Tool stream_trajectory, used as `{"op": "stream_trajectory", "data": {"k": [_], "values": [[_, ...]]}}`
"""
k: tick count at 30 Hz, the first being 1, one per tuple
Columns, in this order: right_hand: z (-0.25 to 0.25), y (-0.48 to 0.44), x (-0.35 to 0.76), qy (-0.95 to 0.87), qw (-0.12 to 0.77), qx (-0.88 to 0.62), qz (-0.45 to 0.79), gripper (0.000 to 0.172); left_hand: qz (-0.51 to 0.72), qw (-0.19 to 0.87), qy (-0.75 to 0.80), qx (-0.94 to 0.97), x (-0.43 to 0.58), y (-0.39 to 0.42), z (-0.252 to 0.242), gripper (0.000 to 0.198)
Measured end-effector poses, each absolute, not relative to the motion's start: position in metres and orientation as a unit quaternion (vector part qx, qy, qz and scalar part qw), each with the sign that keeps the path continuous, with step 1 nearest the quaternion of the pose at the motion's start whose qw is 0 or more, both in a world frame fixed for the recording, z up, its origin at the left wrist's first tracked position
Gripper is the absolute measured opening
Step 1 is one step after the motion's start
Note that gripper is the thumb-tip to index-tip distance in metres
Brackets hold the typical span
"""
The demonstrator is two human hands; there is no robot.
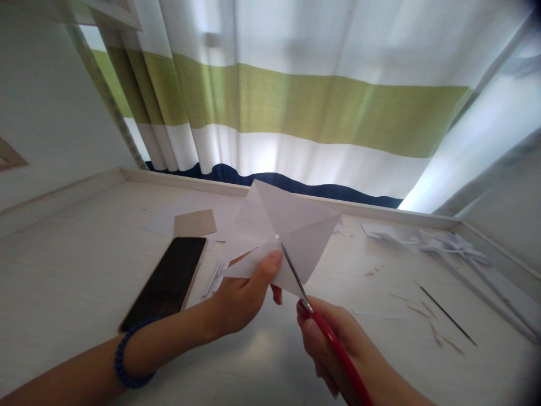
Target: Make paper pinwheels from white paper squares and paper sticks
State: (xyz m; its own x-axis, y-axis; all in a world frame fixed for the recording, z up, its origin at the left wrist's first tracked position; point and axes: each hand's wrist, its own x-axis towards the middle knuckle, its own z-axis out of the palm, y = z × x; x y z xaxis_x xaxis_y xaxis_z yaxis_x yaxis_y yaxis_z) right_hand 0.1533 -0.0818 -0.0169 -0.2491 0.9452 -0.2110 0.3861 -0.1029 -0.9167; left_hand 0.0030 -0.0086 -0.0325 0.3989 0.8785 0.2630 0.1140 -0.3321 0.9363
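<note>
A creased white sheet of paper (296,220) is held up above the table, with fold lines meeting near its middle. My left hand (249,287) pinches its lower left part, thumb on top and fingers underneath. In my right hand (333,332) is a pair of scissors (336,341) with red handles, gripped in a closed fist. The scissors' blade lies along the paper's lower edge, its tip close to a small bright hole at the centre and beside my left thumb. Whether the blades are fully closed cannot be made out.
A dark phone (169,282) lies left of my hands, with a beige card (195,223) behind it on white paper. To the right are a thin black stick (448,314), several small wooden bits and crumpled white paper strips (422,239). A raised ledge (190,181) runs below the striped curtain (296,107).
</note>
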Motion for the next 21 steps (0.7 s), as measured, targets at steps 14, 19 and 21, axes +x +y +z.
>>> {"op": "stream_trajectory", "data": {"k": [14,19,21], "values": [[-0.03,-0.084,0.154,-0.567,0.278,-0.542,0.554,0.033,0.407,0.449,0.365,0.707,0.003,-0.009,-0.032,0.048],[-0.03,-0.083,0.154,-0.576,0.279,-0.544,0.542,0.034,0.406,0.439,0.362,0.716,0.003,-0.009,-0.03,0.05],[-0.03,-0.083,0.154,-0.58,0.279,-0.545,0.537,0.035,0.409,0.434,0.354,0.721,0.004,-0.009,-0.028,0.05]]}}
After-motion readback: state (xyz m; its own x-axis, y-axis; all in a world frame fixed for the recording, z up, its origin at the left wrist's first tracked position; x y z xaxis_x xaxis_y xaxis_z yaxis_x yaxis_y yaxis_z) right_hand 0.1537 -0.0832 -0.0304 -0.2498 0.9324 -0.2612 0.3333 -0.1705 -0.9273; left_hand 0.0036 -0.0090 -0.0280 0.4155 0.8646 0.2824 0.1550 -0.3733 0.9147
